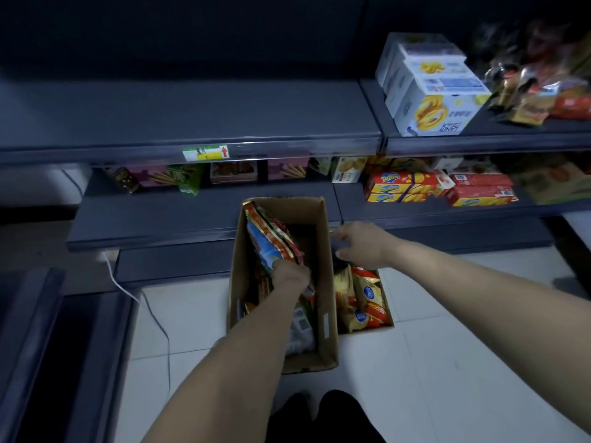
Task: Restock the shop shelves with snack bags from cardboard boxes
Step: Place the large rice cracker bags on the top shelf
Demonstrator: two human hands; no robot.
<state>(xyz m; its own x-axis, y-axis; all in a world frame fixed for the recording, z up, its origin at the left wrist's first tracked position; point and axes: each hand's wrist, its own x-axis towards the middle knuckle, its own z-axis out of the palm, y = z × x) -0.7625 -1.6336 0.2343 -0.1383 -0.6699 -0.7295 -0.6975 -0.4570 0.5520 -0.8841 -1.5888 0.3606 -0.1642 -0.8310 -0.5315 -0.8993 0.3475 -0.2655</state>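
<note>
Both arms are out in front, low in the frame. The left arm runs up from bottom centre and drops straight into the tall cardboard box (329,314) standing on the floor (447,346). The left hand (289,278) is knuckles-up inside it, fingers curled down and clamped on a snack bag (268,241), a red, gold and blue one that stands upright against the box's left wall. More bags are packed beneath the wrist.

The right arm comes in from the right edge, angled up and left across the tiles. The right hand (361,244) sits palm-down just beside the tall box's right wall, fingers loosely spread and pointing left, thumb tucked below; it grips nothing I can make out, and whether the fingertips touch the cardboard I can't tell. Directly under it is a second box (388,310), lower, touching the tall one and full of yellow and red bags (367,298).

Across the middle of the frame is the lower shelf (192,215), with the tall box's far end against its front edge. Biscuit cartons (403,187) are stacked on it at right. White cartons (428,91) sit on the upper shelf (192,123) at upper right.
</note>
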